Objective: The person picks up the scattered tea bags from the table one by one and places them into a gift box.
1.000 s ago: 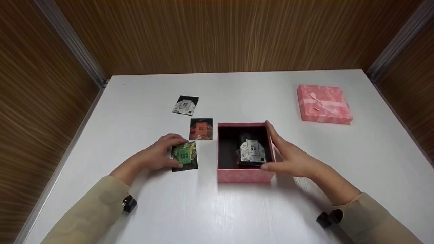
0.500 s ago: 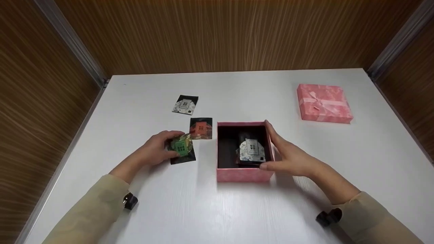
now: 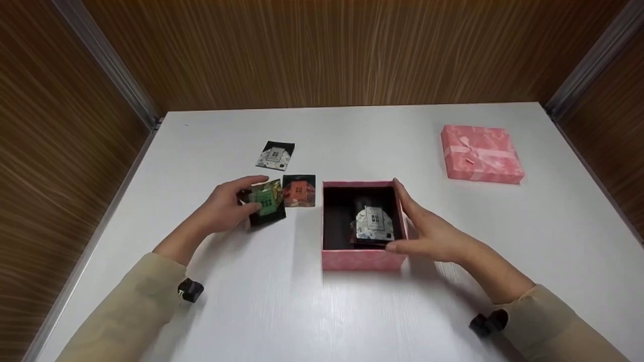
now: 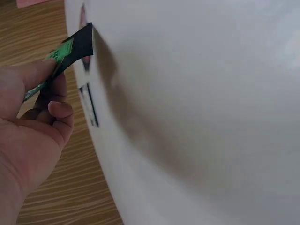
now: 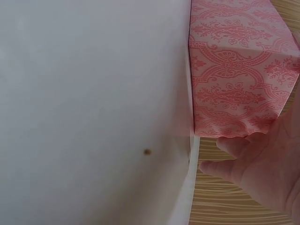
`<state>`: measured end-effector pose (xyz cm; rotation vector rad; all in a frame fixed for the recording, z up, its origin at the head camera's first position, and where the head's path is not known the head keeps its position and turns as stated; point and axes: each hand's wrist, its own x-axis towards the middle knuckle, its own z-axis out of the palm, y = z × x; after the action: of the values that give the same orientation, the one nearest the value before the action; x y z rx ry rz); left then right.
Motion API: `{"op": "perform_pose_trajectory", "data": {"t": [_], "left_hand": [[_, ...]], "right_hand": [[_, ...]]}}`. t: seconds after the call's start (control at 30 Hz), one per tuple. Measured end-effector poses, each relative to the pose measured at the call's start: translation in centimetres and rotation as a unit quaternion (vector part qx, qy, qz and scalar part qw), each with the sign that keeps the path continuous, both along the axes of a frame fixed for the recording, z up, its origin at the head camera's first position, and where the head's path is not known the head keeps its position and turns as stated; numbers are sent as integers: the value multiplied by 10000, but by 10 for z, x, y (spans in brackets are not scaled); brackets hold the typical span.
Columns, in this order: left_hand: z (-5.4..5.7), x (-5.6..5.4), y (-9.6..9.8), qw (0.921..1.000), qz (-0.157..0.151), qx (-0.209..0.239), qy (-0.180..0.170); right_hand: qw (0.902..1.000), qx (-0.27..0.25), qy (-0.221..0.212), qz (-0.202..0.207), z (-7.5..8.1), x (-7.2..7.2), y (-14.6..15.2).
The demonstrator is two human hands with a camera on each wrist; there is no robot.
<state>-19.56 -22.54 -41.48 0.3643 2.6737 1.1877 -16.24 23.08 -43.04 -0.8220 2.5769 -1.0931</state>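
Note:
In the head view my left hand [image 3: 225,207] pinches a green and black sachet [image 3: 265,203] between thumb and fingers. The left wrist view shows this sachet tilted above the white table, its shadow below. An open pink box [image 3: 363,260] stands at the middle, with a stack of sachets [image 3: 375,224], white and black on top, in its right part. My right hand [image 3: 437,235] holds the box's right side, thumb at the front corner and a finger at the back corner. In the right wrist view the patterned box wall [image 5: 234,89] lies beside that hand.
A red and black sachet [image 3: 299,191] lies flat left of the box, close to the held one. Farther back lies a white and black sachet [image 3: 275,156]. The pink lid [image 3: 483,155] with a ribbon bow rests at the back right. Brown wood-grain panels [image 3: 322,55] enclose the white table.
My left hand has lifted the green sachet off the table, tilted it, and carried it a little back and to the left. The right hand and the box have stayed in place.

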Motion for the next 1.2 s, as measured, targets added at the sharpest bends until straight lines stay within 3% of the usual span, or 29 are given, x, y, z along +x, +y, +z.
{"op": "perform_pose_trajectory", "data": {"t": [0.17, 0.37, 0.6, 0.9, 1.2], "left_hand": [[20, -4, 7, 9986, 61, 281, 440], [41, -3, 20, 9958, 223, 546, 698], [58, -2, 44, 9894, -121, 703, 1264], [67, 2, 76, 9828, -473, 826, 1585], [66, 2, 100, 9795, -884, 1031, 1489]], "right_hand": [[10000, -9, 13, -63, -3, 1, 1], [9999, -67, -126, -50, -2, 0, 1], [10000, -61, -15, -56, -4, 0, 2], [9999, -78, 107, 29, -4, -1, 1], [10000, -47, 67, 24, -1, -2, 0]]}}
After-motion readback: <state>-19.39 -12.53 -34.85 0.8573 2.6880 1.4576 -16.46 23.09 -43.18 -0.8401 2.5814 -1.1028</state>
